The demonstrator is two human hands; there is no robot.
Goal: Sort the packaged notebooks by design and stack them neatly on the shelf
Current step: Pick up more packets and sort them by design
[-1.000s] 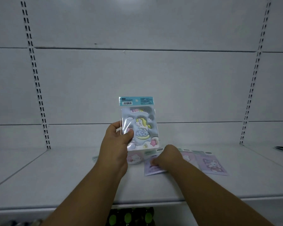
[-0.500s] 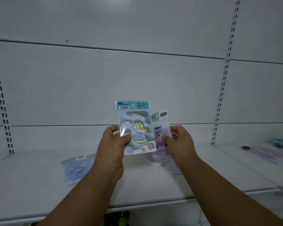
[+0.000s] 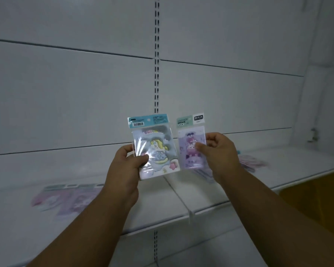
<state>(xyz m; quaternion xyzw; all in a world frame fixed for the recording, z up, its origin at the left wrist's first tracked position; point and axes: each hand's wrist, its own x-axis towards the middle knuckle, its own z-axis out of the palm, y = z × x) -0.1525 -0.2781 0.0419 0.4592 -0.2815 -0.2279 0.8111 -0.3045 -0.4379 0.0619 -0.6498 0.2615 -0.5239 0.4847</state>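
Left hand point(image 3: 130, 166) grips the unicorn notebook point(image 3: 154, 147); right hand point(image 3: 219, 151) grips the purple notebook point(image 3: 191, 140). Blurred, probably more packaged notebooks point(image 3: 66, 199) lie on the shelf point(image 3: 172, 205).

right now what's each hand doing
Left hand: closed on the unicorn notebook.
Right hand: closed on the purple notebook.

A slotted upright point(image 3: 156, 54) is mounted up the grey back panel point(image 3: 66, 93). An orange-yellow surface point(image 3: 316, 199) is seen bottom right.
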